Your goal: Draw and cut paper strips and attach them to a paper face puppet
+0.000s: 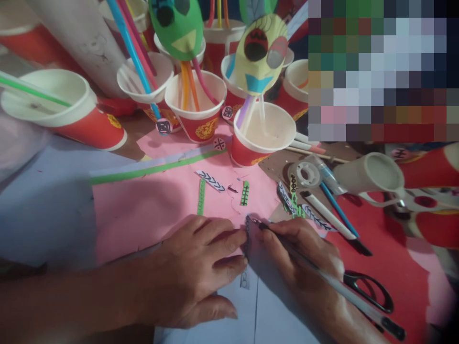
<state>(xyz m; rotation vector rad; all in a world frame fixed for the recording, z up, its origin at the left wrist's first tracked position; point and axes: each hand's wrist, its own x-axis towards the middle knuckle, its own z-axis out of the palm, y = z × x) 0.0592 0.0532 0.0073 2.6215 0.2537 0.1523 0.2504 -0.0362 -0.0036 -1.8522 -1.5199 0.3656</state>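
My right hand [308, 253] grips a clear-barrelled pen [353, 300] with a black cap on its rear end. Its tip touches the top of a narrow pale paper strip [245, 281] patterned with dark loops. Fingers of my left hand [204, 265] lie spread over that strip, pressing it onto white paper [244, 315]. Part of the strip is hidden under them. Just beyond, on pink paper [143, 205], rest a zigzag-marked strip [211, 181] and two small green patterned strips, one a ladder-like piece [245, 193].
Red-and-white paper cups [199, 122] crowd the back, some holding straws and paper faces [263, 57]. To the right are a tape roll [307, 173], a white marker [330, 217], a blue stick [340, 209] and black-handled scissors [385, 296] on red paper [398, 267].
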